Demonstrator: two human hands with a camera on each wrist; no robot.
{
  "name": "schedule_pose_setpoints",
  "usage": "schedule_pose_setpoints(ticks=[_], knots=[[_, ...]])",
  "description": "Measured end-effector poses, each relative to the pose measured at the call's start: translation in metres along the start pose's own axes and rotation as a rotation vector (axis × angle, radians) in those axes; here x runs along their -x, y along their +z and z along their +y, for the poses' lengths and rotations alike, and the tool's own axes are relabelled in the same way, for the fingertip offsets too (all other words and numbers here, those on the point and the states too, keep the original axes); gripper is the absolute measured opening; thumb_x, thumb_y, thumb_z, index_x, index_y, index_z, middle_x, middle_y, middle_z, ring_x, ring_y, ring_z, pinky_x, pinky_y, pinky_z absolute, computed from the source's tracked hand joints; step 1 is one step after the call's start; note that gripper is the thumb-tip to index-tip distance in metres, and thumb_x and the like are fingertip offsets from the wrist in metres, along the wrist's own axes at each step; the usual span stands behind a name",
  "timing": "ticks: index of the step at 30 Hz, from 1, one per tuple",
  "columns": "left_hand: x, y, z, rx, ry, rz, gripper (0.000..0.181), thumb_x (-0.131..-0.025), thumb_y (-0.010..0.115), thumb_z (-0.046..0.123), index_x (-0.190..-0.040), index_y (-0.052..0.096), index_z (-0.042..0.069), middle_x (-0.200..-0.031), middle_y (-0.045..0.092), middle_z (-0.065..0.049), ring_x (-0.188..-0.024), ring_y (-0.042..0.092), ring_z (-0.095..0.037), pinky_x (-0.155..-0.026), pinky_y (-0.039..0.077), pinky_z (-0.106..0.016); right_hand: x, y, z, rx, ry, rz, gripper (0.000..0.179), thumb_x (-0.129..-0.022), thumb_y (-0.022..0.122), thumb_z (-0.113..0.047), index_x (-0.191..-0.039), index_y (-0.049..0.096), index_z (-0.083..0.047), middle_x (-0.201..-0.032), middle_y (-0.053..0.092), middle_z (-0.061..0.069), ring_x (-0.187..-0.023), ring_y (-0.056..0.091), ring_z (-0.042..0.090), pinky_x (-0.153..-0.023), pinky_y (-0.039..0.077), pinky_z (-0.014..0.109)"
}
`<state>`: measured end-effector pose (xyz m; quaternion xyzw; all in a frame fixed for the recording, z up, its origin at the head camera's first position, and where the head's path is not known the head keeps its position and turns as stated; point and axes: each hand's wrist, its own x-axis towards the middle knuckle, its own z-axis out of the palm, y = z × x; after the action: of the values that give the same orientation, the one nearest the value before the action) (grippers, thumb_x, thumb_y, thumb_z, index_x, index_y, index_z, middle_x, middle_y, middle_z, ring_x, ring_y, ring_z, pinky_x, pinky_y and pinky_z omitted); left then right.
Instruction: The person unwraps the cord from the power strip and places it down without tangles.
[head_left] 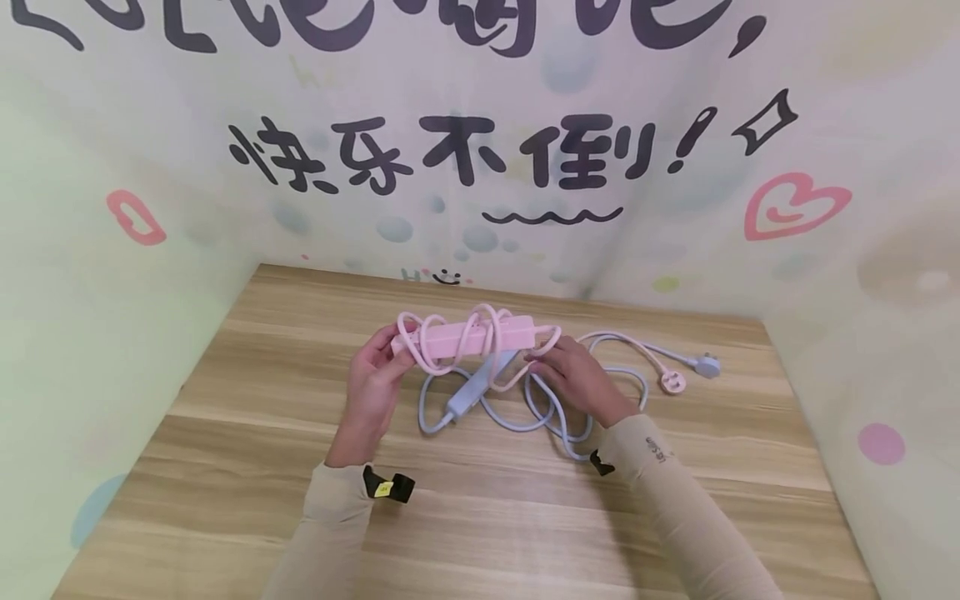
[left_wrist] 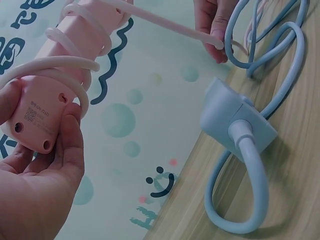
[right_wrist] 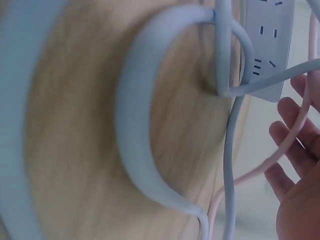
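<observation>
My left hand (head_left: 372, 385) grips one end of a pink power strip (head_left: 517, 333), lifted above the table. Several turns of its pink cord (left_wrist: 175, 28) are wound loosely around the body. In the left wrist view, the strip's labelled end with screw holes sits between thumb and fingers. To the right, my right hand (head_left: 579, 379) pinches the pink cord, which runs over from the strip. Lower down, a blue power strip (head_left: 472, 392) lies at a slant, partly hidden behind the pink one; the right wrist view shows its sockets. Its blue cord (right_wrist: 137, 115) loops loosely under my right hand.
On the wooden table (head_left: 480, 517), a pink-cord plug (head_left: 672, 382) and a blue plug (head_left: 707, 365) lie toward the right. A printed fabric wall (head_left: 390, 242) stands behind the table's back edge, and similar walls flank both sides.
</observation>
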<state>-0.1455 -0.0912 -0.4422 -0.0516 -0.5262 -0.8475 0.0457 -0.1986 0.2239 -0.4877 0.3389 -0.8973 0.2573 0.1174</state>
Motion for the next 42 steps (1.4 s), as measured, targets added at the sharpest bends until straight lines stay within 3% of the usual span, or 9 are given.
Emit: schedule_pose_setpoints(ticks=[4, 8, 15, 21, 29, 34, 42], knots=[[0.000, -0.001, 0.000, -0.005, 0.005, 0.003, 0.035, -0.094, 0.055, -0.014, -0.126, 0.060, -0.002, -0.118, 0.067, 0.003, -0.110, 0.062, -0.008, -0.096, 0.055, -0.019, 0.004, 0.001, -0.005, -0.061, 0.085, 0.020, 0.012, -0.094, 0.071, -0.015, -0.104, 0.075, -0.008, -0.110, 0.072, 0.011, -0.105, 0.065, 0.032, -0.097, 0.049, 0.051], [0.000, -0.001, 0.000, -0.017, -0.012, 0.022, 0.034, -0.094, 0.053, -0.014, -0.126, 0.059, -0.002, -0.119, 0.065, 0.001, -0.110, 0.062, -0.009, -0.097, 0.055, -0.019, 0.008, 0.000, -0.013, -0.126, 0.156, 0.035, 0.006, -0.096, 0.069, -0.014, -0.100, 0.072, -0.011, -0.101, 0.072, 0.006, -0.095, 0.060, 0.026, -0.089, 0.040, 0.043], [-0.001, -0.001, -0.001, -0.021, -0.017, 0.078, 0.035, -0.093, 0.054, -0.016, -0.118, 0.065, 0.005, -0.119, 0.064, 0.001, -0.110, 0.062, -0.010, -0.097, 0.055, -0.020, 0.012, -0.002, -0.027, -0.183, 0.164, 0.028, 0.009, -0.098, 0.066, -0.011, -0.105, 0.071, -0.009, -0.085, 0.069, 0.002, -0.080, 0.047, 0.012, -0.076, 0.037, 0.028], [-0.001, -0.001, 0.000, -0.079, -0.007, 0.096, 0.036, -0.093, 0.055, -0.013, -0.128, 0.055, -0.009, -0.115, 0.067, 0.006, -0.110, 0.062, -0.008, -0.095, 0.054, -0.018, 0.023, -0.006, -0.035, -0.240, 0.186, -0.014, 0.011, -0.099, 0.066, -0.015, -0.106, 0.073, -0.011, -0.087, 0.070, 0.007, -0.080, 0.042, 0.010, -0.073, 0.037, 0.026], [-0.002, -0.003, 0.000, -0.114, -0.024, 0.119, 0.039, -0.092, 0.057, -0.014, -0.130, 0.052, -0.013, -0.112, 0.069, 0.008, -0.106, 0.062, -0.008, -0.092, 0.055, -0.017, 0.038, -0.016, -0.047, -0.251, 0.114, 0.028, 0.015, -0.095, 0.070, -0.013, -0.106, 0.074, -0.021, -0.082, 0.056, -0.012, -0.081, 0.041, 0.005, -0.071, 0.039, 0.025], [-0.003, 0.000, -0.001, -0.124, -0.029, 0.121, 0.040, -0.091, 0.058, -0.014, -0.130, 0.052, -0.015, -0.110, 0.070, 0.008, -0.104, 0.063, -0.008, -0.092, 0.055, -0.017, 0.044, -0.030, -0.055, -0.293, 0.109, 0.069, 0.019, -0.096, 0.069, -0.011, -0.107, 0.075, -0.025, -0.083, 0.057, -0.014, -0.080, 0.046, 0.004, -0.069, 0.044, 0.023], [-0.002, 0.003, -0.002, -0.165, -0.050, 0.112, 0.041, -0.091, 0.060, -0.013, -0.131, 0.052, -0.015, -0.108, 0.070, 0.011, -0.102, 0.063, -0.007, -0.090, 0.055, -0.016, 0.042, -0.059, -0.072, -0.359, 0.049, 0.197, 0.027, -0.091, 0.070, 0.004, -0.106, 0.075, -0.017, -0.081, 0.057, -0.011, -0.074, 0.047, 0.002, -0.065, 0.042, 0.017]])
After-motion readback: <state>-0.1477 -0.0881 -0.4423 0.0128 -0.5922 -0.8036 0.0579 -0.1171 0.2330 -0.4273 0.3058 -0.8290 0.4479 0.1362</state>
